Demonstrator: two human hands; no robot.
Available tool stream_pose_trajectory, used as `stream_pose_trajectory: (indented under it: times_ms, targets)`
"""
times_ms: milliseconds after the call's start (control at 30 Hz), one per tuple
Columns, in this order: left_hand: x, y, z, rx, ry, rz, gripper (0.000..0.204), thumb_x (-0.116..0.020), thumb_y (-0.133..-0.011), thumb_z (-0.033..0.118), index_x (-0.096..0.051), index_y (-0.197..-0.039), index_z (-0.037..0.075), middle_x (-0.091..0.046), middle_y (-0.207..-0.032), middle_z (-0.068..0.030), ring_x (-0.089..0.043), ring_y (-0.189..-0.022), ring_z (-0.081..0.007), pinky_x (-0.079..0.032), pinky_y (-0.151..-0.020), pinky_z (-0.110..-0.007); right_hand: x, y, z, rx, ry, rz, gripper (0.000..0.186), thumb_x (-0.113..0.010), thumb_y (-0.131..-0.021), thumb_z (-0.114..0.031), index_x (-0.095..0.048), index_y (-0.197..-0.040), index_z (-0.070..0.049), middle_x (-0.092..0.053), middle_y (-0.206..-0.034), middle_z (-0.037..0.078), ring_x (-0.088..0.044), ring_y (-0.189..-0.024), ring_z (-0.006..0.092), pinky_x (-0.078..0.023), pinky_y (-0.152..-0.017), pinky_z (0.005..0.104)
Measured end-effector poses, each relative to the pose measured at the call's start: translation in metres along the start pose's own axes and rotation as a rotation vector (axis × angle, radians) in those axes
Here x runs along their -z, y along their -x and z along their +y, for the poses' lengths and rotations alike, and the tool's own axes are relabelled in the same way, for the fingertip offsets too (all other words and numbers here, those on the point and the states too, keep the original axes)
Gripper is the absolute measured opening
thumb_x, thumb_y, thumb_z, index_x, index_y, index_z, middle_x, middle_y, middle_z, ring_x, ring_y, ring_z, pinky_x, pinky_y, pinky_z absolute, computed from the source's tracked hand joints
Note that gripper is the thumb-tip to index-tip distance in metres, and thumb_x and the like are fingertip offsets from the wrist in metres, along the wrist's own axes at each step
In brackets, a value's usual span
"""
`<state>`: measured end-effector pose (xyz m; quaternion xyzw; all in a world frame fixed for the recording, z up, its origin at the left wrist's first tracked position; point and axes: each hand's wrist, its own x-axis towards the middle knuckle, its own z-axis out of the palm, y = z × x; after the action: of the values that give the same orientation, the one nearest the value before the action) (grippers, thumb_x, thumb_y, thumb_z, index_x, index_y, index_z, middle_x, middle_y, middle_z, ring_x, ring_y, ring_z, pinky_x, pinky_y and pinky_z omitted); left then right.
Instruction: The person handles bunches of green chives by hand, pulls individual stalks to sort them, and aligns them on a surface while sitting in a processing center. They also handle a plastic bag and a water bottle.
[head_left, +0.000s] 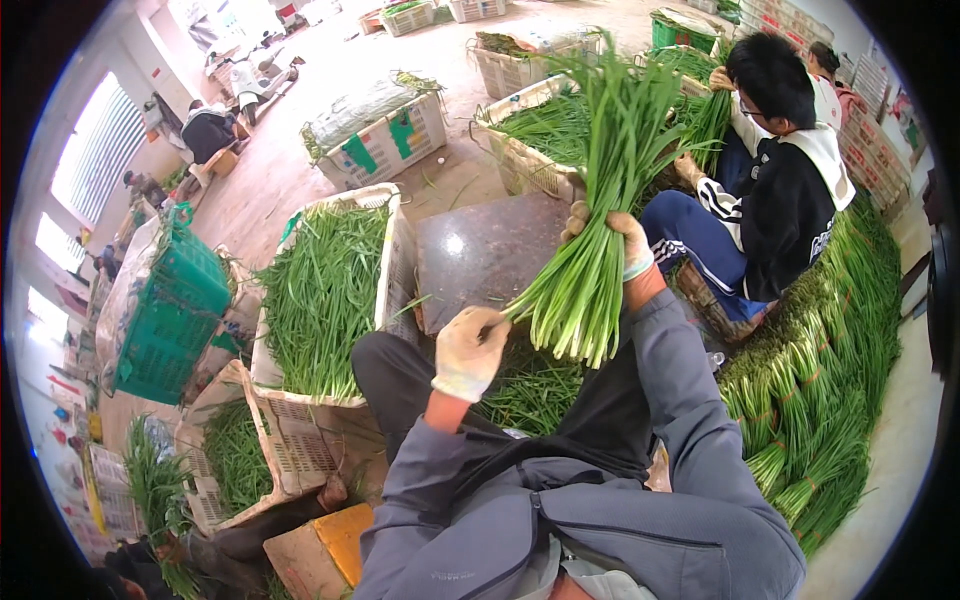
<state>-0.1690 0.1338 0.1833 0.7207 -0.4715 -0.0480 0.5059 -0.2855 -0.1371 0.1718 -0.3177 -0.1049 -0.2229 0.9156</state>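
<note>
Right gloved hand: wrapping closed around a garlic chive bunch, holding it upright above the lap, to the right of and beyond the left hand.
Left gloved hand: closing fingertips on a stalk end at the bunch's lower left.
Dark slab: lying just beyond the left hand.
White crate: standing left of it, brimming with loose chives.
Co-worker: sitting right of the right hand.

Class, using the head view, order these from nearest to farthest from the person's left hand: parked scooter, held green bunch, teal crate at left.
1. Held green bunch: immediately to the upper right of the left hand.
2. Teal crate: off to the left, tilted.
3. Parked scooter: far back, upper left.
</note>
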Motion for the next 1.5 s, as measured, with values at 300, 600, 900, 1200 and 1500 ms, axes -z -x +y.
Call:
stream_pose_trajectory:
  times_ms: [300,600,900,1200,1500]
  targets:
    - [0.025,0.057,-0.089,0.066,-0.396,-0.344,0.066,-0.072,-0.079,0.018,-0.049,-0.139,0.003,-0.064,-0.121,-0.0249,-0.063,-0.111,-0.0382,-0.050,-0.096,-0.042,0.007,0.004,-0.025,-0.017,-0.140,-0.029,0.047,-0.071,-0.082,-0.030,-0.057,-0.118,-0.002,-0.066,-0.103,0.011,-0.063,-0.106,0.0317,-0.053,-0.094,0.0462]
    - [-0.030,-0.066,-0.052,0.154,0.431,-0.346,0.150,-0.090,-0.057,0.060,0.006,-0.156,0.000,-0.031,-0.153,-0.0253,-0.037,-0.140,-0.0299,-0.032,-0.115,-0.042,-0.054,-0.044,0.059,-0.091,0.597,0.388,0.044,-0.076,-0.077,-0.013,-0.062,-0.117,0.001,-0.069,-0.103,0.009,-0.066,-0.090,0.0183,-0.054,-0.084,0.0335]
    - [-0.081,-0.052,-0.080,0.080,0.752,-0.179,0.112,-0.093,-0.063,0.031,-0.029,-0.149,0.003,-0.046,-0.144,-0.0147,-0.049,-0.130,-0.0249,-0.043,-0.109,-0.039,-0.066,-0.052,0.086,0.067,0.732,0.138,0.084,-0.082,-0.075,-0.035,-0.045,-0.139,0.004,-0.064,-0.126,0.018,-0.061,-0.112,0.0189,-0.049,-0.097,0.0342]
    - [-0.038,-0.022,-0.108,0.509,1.513,-0.336,0.039,-0.065,-0.089,0.027,-0.046,-0.118,0.010,-0.055,-0.112,-0.0043,-0.054,-0.107,-0.0200,-0.043,-0.100,-0.034,-0.105,0.034,0.083,0.487,1.391,0.403,0.088,-0.077,-0.078,-0.033,-0.035,-0.142,0.010,-0.052,-0.133,0.029,-0.056,-0.120,0.0391,-0.045,-0.103,0.0411]
    - [-0.006,-0.033,-0.132,0.409,1.844,-0.105,0.027,-0.070,-0.082,0.012,-0.054,-0.103,0.016,-0.054,-0.094,0.0022,-0.053,-0.092,-0.0120,-0.046,-0.086,-0.033,0.097,0.325,0.119,-0.569,1.453,1.100,0.034,-0.062,-0.085,-0.019,-0.064,-0.117,-0.007,-0.070,-0.100,0.020,-0.067,-0.098,0.0358,-0.052,-0.086,0.0429]
